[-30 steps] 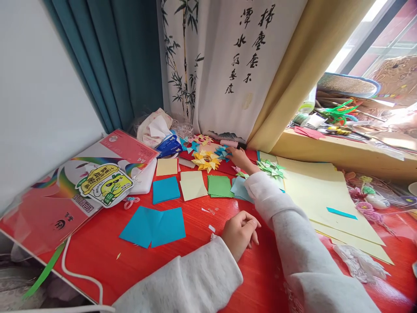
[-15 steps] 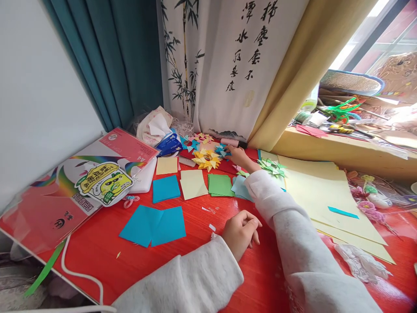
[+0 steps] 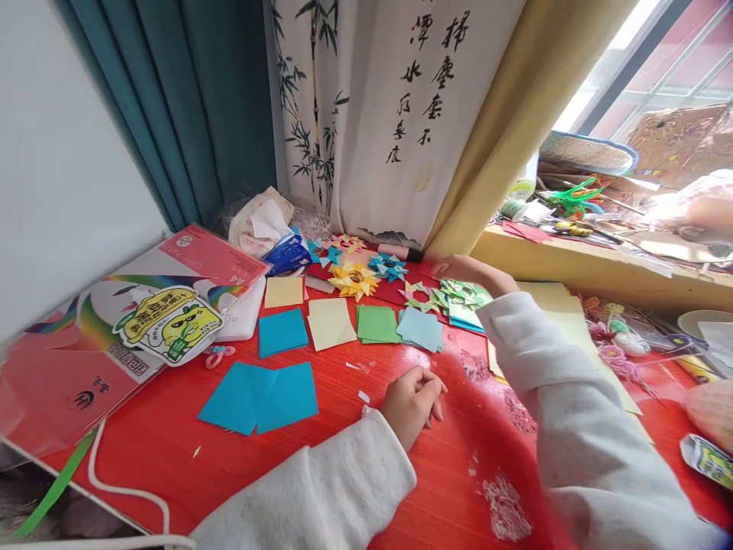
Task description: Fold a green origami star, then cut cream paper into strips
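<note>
My left hand (image 3: 413,405) rests on the red table with its fingers curled in; nothing shows in them. My right hand (image 3: 475,273) is at the back right with its fingers stretched leftward, just above a green folded-paper star (image 3: 461,293); no held thing shows. To its left lie a blue paper star (image 3: 388,267), a yellow paper star (image 3: 355,281) and a pink-and-yellow one (image 3: 418,295). In a row before them are stacks of blue (image 3: 282,332), cream (image 3: 330,324), green (image 3: 378,325) and light blue squares (image 3: 420,328). Two creased blue sheets (image 3: 260,397) lie left of my left hand.
A pink paper packet (image 3: 137,305) and a white cord (image 3: 129,489) occupy the left side. Large pale yellow sheets (image 3: 558,305) lie behind my right forearm. Crumpled clear plastic (image 3: 507,508) is at the front right. The windowsill (image 3: 515,248) bears scissors and craft bits.
My right hand has moved right, away from the blue star, which stays on the table. The view has turned slightly to the right. My left hand keeps its place on the table.
</note>
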A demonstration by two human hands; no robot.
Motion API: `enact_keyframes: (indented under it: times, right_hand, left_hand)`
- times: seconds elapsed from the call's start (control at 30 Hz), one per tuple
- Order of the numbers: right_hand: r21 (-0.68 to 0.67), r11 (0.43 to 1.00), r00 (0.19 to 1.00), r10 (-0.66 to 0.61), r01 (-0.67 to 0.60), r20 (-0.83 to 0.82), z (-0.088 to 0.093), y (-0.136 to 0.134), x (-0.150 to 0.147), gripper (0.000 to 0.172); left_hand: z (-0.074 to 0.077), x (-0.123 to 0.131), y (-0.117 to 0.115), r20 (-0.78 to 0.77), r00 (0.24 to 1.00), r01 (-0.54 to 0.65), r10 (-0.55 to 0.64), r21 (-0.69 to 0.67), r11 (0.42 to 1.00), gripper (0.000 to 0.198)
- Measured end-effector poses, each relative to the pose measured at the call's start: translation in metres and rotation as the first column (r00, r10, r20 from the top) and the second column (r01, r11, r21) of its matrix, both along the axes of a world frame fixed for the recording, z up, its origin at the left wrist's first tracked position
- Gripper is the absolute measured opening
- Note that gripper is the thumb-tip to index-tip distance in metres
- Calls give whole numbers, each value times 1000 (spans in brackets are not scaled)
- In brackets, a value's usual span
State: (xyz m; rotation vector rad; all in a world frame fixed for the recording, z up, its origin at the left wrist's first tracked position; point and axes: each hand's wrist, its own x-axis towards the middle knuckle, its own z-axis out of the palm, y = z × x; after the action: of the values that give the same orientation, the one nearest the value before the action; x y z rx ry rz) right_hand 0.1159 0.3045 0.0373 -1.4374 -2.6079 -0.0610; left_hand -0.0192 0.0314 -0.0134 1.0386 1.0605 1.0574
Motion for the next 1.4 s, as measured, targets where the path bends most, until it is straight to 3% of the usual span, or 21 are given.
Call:
enact_keyframes:
  times: [0.1, 0.2, 0.37, 0.5, 0.63, 0.77, 0.87, 1.0, 1.13, 1.4]
  right_hand:
    - [-108, 987, 991, 124, -117, 54, -7, -19, 19, 21]
    - [-109, 974, 976, 207, -200, 61, -25, -41, 21, 26]
    - [-8, 990, 989, 143, -143, 48, -50, -54, 13, 35]
    - [43, 998, 999, 44, -44, -1, -41, -39, 30, 35]
    - [-10, 997, 997, -73, 72, -22, -27, -24, 70, 31]
    - [-82, 993, 996, -89, 86, -32, -36, -23, 91, 40]
    - [-94, 992, 994, -88, 82, -60, -48, -26, 89, 50]
    - [-97, 991, 992, -105, 98, -69, -52, -26, 82, 46]
    - [-60, 986, 985, -160, 156, -70, -52, -24, 77, 38]
    - [6, 983, 977, -179, 181, -119, -36, -34, 64, 44]
  left_hand:
    - [0, 1, 0, -9, 1000, 9, -9, 5, 1000, 15]
    - [-1, 2, 0, -11, 1000, 14, -13, 17, 1000, 15]
    - [1, 2, -2, -35, 999, 33, -32, 32, 999, 15]
    - [1, 1, -2, -50, 998, 40, -38, 35, 999, 16]
    - [1, 1, -2, -53, 998, 42, -40, 49, 998, 16]
    - [0, 3, -2, -53, 998, 48, -46, 51, 998, 15]
    - [0, 3, -2, -55, 998, 44, -41, 49, 998, 15]
    - [-2, 3, -1, -56, 997, 47, -44, 63, 997, 14]
    - [-4, 3, -1, -67, 997, 45, -41, 73, 996, 14]
    - [-5, 3, 0, -72, 996, 50, -44, 74, 996, 14]
